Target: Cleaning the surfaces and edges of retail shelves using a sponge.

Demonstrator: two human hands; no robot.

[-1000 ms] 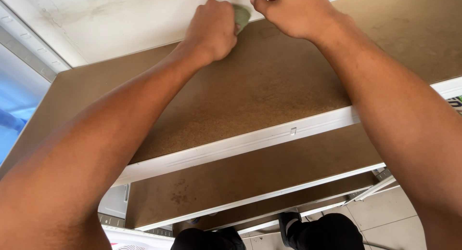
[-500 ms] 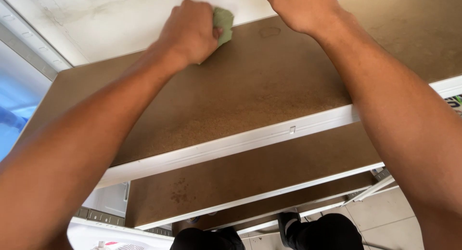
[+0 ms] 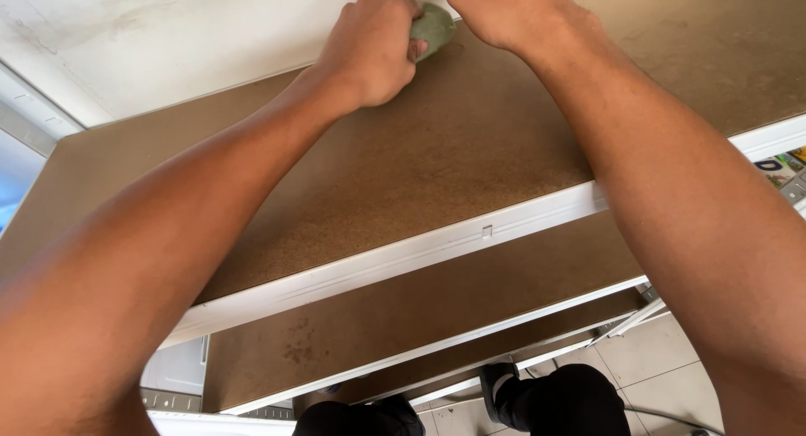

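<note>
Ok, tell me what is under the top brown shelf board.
Under the top brown fibreboard shelf board sit two more brown boards on white metal rails, then pale floor tiles. The top board covers most of each lower board.

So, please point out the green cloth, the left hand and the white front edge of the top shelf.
green cloth (image 3: 434, 28), head view, its exposed middle.
left hand (image 3: 369, 49), head view, back of the hand.
white front edge (image 3: 395, 260), head view, mid-rail.
</note>
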